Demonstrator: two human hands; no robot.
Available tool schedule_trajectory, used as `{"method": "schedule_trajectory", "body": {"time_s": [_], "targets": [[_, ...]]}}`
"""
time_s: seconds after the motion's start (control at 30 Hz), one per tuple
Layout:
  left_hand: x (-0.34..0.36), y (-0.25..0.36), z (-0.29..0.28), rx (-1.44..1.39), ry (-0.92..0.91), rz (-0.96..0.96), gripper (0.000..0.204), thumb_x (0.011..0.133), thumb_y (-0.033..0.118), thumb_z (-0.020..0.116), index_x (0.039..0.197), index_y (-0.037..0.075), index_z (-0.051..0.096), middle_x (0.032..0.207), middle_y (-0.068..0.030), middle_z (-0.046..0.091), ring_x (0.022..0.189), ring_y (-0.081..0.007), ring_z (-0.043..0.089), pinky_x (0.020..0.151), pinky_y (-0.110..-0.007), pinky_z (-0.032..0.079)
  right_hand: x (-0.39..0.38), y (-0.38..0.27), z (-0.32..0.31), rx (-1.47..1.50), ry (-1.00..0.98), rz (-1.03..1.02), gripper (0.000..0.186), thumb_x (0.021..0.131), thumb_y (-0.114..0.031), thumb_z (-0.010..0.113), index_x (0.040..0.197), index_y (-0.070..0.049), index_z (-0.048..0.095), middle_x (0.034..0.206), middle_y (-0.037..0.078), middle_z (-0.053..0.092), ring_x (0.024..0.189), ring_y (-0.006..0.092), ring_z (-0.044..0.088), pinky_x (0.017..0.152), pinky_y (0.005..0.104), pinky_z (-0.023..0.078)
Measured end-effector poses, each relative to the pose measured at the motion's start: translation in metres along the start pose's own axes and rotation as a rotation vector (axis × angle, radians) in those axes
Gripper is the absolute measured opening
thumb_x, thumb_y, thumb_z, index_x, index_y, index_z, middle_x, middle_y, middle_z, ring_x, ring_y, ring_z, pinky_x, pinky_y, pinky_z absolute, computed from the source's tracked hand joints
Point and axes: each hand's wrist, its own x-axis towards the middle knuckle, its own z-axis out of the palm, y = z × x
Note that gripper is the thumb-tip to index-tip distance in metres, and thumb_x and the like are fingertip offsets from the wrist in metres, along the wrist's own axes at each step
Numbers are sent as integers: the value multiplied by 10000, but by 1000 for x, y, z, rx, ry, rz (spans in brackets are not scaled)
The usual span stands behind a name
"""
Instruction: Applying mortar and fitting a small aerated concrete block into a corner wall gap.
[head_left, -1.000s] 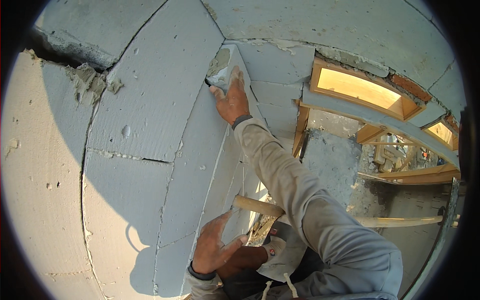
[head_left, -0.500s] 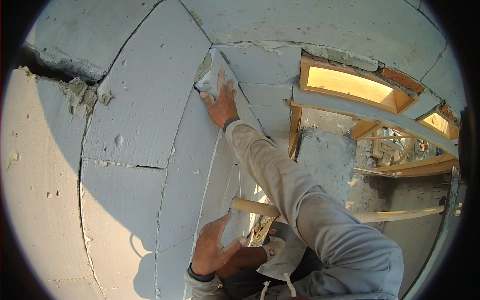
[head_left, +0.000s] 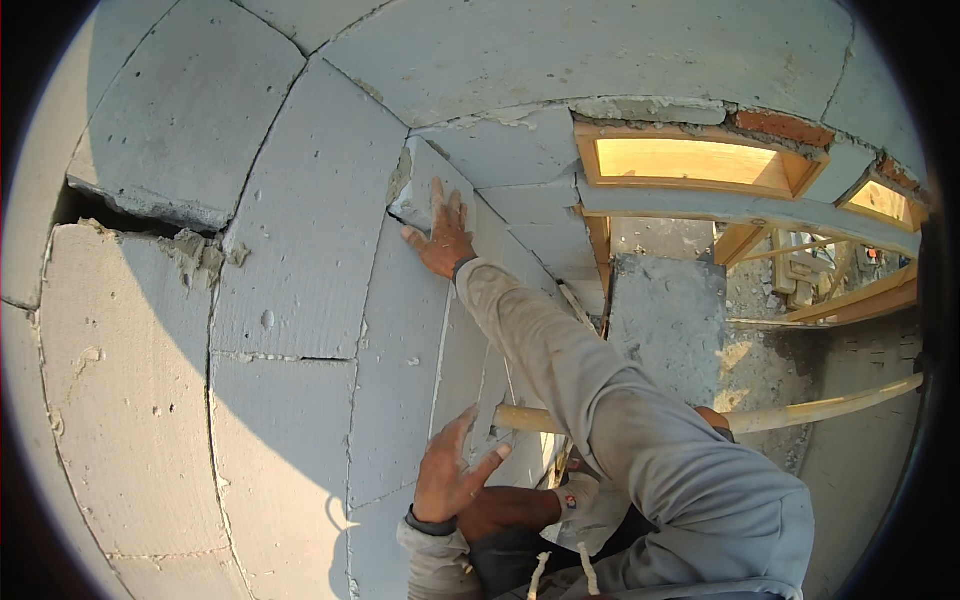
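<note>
- The block (head_left: 424, 168) sits at the far end of the wall's (head_left: 285, 260) right-hand edge, in the corner where the wall meets the cross wall (head_left: 600, 60).
- The right hand (head_left: 440, 245) lies flat over the block's near part, its fingers slightly apart and pointing to the block's far end; they do not wrap around it.
- Its thumb points left, just beside the block's near left corner; whether the thumb presses on anything, I cannot tell.
- The block's rough left end shows beyond the fingers, with grey mortar on it.
- The left hand (head_left: 450, 470) is well apart from the block, near the wall's right-hand edge; its fingers are close together, the thumb spread away, and nothing shows in its grasp. Whether it touches the wall, I cannot tell.
- A pole (head_left: 530, 418) ends just beside the left fingertips and passes under the right sleeve (head_left: 620, 390).
</note>
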Motion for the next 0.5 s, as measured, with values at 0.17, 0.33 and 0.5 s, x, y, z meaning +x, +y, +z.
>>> {"method": "schedule_trajectory", "body": {"time_s": [0.17, 0.33, 0.5], "targets": [[38, 5, 9, -386, 135, -91, 713, 856, 439, 680, 1302, -82, 482, 1170, -256, 618, 1086, -303, 616, 927, -359, 473, -39, 58, -75, -164, -139, -114, 950, 837, -455, 669, 1517, -96, 111, 1529, 278, 158, 1440, 397, 137, 1146, 502, 205], [125, -7, -25, -62, 422, -26, 632, 869, 524, 618, 1091, -67, 643, 950, -223, 693, 942, -323, 674, 841, -349, 507, -179, 151, -234, -159, -43, 91, 733, 876, -469, 615, 1373, 34, 421, 1372, 289, 456, 1272, 385, 467, 1050, 403, 379], [240, 14, -33, 358, 334, -53, 673, 860, 637, 507, 885, -3, 710, 860, -252, 675, 877, -439, 639, 798, -457, 494, -471, 259, -475, -298, 542, 531, 571, 924, -320, 575, 1284, 113, 480, 1201, 274, 589, 1133, 339, 585, 967, 401, 454]]}}
